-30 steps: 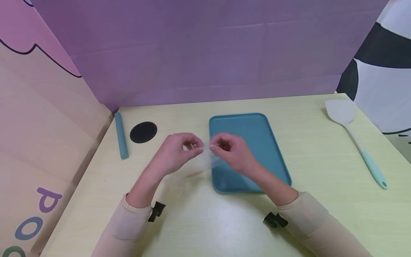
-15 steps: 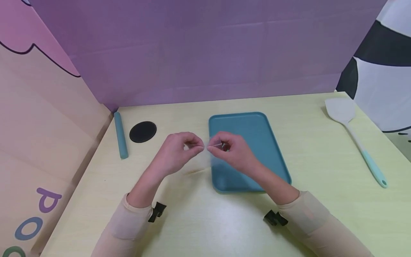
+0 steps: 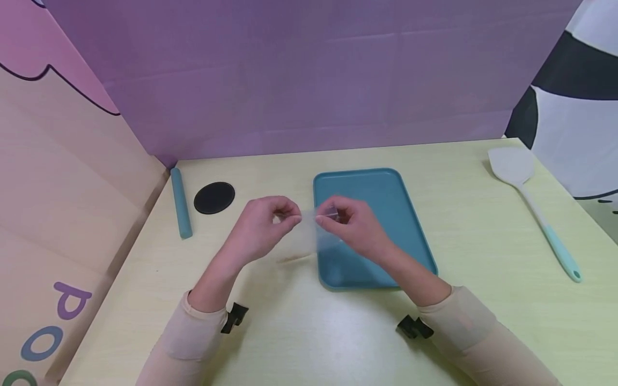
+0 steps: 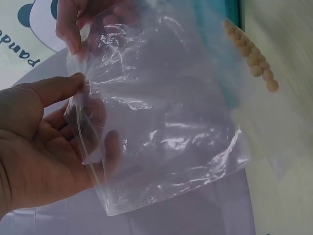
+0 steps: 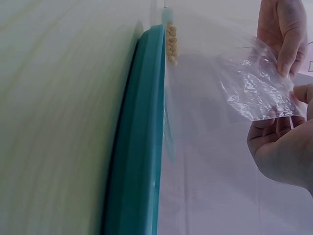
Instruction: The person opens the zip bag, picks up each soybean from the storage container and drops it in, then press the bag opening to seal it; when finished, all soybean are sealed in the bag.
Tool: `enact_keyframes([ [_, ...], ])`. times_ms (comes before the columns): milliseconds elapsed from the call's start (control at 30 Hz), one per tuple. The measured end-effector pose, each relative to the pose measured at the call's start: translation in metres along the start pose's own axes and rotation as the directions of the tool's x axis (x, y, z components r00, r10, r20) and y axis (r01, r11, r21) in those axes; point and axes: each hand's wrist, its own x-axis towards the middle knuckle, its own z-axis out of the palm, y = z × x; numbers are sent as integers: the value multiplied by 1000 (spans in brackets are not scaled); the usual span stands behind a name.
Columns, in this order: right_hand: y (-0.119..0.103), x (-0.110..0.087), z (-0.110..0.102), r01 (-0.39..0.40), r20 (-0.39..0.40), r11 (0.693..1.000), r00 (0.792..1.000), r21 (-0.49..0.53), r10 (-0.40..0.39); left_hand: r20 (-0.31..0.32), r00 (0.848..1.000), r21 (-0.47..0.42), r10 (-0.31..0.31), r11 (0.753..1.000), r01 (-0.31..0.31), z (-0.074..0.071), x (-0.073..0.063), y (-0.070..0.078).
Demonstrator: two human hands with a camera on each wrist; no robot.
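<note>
A clear plastic bag (image 4: 161, 103) hangs between both hands, with a row of small round beige balls (image 4: 252, 56) along its low end. Thumb and fingers of my left hand (image 3: 260, 228) pinch the bag's top edge. Close beside it, my right hand (image 3: 354, 228) pinches the same edge. A seam line runs along this edge in the left wrist view, where fingers also show through the film. Seen from the head, the bag overlaps the left side of a blue tray (image 3: 386, 198).
A blue stick (image 3: 181, 203) and a black disc (image 3: 214, 198) lie at the table's back left. At the right is a spatula (image 3: 541, 214) with a white blade and mint handle. A purple cloth (image 3: 314, 80) stands behind the table.
The two hands first draw nearly together, then move slightly apart, so more of the bag's top edge shows between the fingertips. The tray and spatula stay where they were.
</note>
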Motion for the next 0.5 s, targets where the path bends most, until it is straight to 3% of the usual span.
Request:
enact_keyframes([
  [267, 2, -1, 4, 12, 27, 1000, 1000, -28, -11, 77, 997, 5, 23, 1000, -23, 3, -1, 2],
  [500, 0, -1, 2, 14, -35, 998, 999, -55, -16, 50, 999, 1, 0, 1000, 0, 0, -1, -2],
])
